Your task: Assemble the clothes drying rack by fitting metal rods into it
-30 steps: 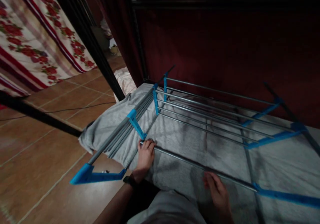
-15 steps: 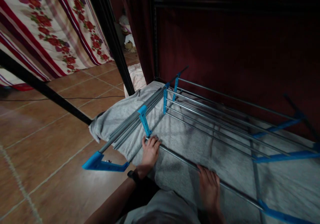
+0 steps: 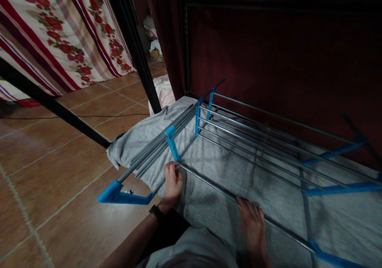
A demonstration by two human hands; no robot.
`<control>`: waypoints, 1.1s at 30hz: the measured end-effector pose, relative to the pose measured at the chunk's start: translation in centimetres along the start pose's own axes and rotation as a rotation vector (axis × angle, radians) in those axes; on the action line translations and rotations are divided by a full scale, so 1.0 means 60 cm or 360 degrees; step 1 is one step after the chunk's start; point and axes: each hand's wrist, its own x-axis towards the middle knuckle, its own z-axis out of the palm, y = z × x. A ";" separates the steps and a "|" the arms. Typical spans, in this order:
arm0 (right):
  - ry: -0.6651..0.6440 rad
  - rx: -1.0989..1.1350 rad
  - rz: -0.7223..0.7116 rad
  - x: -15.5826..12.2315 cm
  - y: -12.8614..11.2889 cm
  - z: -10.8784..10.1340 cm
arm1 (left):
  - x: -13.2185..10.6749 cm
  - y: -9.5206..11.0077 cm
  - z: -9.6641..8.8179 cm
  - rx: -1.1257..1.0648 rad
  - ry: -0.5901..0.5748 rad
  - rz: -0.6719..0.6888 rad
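A metal drying rack (image 3: pixel 253 140) with grey rods and blue plastic joints stands in front of me. A large grey cloth (image 3: pixel 215 172) lies spread beneath its rods and hangs over the left side. My left hand (image 3: pixel 172 182), with a dark watch at the wrist, is closed on the cloth's edge at the near rod's left end. My right hand (image 3: pixel 252 226) lies flat with fingers stretched out on the cloth, its fingertips at the near rod (image 3: pixel 227 196).
The rack's folded left wing (image 3: pixel 143 156) juts out over the brown tiled floor (image 3: pixel 53 188). A dark red curtain (image 3: pixel 268 53) hangs behind the rack. Black frame poles (image 3: pixel 134 45) and a floral striped sheet (image 3: pixel 59 33) stand at left. A black cable crosses the floor.
My left hand has slid a little to the left and curled shut on the cloth's edge. My right hand has stayed flat on the cloth by the near rod.
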 end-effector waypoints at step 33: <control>-0.0011 0.0057 0.0037 0.004 0.004 0.009 | 0.048 0.016 0.033 -0.1435 -0.0056 -0.1268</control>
